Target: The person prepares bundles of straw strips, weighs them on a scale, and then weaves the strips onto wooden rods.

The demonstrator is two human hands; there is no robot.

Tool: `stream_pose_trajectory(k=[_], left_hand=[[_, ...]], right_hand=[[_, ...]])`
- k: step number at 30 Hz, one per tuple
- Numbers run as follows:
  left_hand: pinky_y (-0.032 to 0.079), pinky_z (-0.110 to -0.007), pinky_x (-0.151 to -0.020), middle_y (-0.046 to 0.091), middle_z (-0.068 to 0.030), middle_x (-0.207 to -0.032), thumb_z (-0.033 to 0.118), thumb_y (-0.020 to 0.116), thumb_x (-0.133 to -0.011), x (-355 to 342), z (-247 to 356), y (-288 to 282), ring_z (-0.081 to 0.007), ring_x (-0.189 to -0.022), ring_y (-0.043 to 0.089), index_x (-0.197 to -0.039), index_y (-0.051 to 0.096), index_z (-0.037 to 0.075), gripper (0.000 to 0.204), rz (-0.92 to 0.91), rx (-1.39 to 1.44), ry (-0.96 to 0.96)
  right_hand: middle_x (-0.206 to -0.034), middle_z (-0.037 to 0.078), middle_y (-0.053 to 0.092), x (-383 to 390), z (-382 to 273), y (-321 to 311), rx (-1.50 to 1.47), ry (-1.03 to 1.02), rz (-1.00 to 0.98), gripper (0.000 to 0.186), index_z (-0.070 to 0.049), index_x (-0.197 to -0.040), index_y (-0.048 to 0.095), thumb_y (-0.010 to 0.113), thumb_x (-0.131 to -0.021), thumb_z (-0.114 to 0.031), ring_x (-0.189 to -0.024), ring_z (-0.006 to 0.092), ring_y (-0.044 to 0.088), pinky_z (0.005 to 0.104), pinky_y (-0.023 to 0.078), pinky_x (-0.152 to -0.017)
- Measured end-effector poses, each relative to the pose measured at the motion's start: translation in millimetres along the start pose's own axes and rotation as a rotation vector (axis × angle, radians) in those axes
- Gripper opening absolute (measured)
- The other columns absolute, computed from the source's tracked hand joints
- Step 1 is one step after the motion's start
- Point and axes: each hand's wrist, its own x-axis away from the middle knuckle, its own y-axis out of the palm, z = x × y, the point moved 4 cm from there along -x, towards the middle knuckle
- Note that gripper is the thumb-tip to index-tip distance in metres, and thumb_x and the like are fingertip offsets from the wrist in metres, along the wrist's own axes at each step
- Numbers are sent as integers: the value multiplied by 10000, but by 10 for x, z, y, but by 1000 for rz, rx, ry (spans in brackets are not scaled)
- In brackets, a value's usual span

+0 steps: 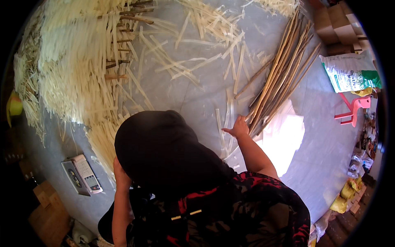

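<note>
My right hand (238,127) reaches to the near end of a bundle of long brown wooden sticks (275,74). Its thumb points left and its fingers are spread, with the fingertips close to the stick ends; whether they touch cannot be made out. My left hand (121,171) is bent beside a black head covering (160,152), which hides its fingers. Just beyond it lies the near part of a large heap of pale cream flat strips (74,70). Several dark sticks (119,61) poke out along the heap's right side.
Loose pale strips (205,29) are scattered over the grey floor (181,94). A digital scale (82,175) rests at the left. To the right are a bright white patch (284,136), a pink plastic stool (353,110), a white-green sack (347,74), cardboard boxes (337,24) and yellow bags (345,195).
</note>
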Motion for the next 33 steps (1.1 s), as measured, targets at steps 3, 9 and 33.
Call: stream_pose_trajectory(k=[3,9,33], left_hand=[[469,-349,-812,638,-173,-1025,156,568,-853,114,-133,34,-284,-961,619,-1086,588,-19,292,-31,59,-127],[464,-360,-846,628,-181,-1068,184,599,-839,166,-312,115,-295,-1001,606,-1099,587,-12,327,-100,97,-149],[449,-353,-915,581,-168,-1212,226,604,-878,126,-692,133,-266,-1104,567,-1232,521,-24,441,-175,104,-310]], right_hand=[[-1139,239,544,165,-60,148,-78,88,-89,915,6,-1216,365,797,-616,-532,-1020,377,596,436,506,-830],[-957,270,628,-297,-703,519,-436,57,-50,642,-20,-1195,372,708,-692,-235,-927,404,623,467,499,-790],[-1048,121,652,-690,912,163,-135,88,77,332,-180,-1172,566,570,-842,-209,-965,301,645,409,513,-801]])
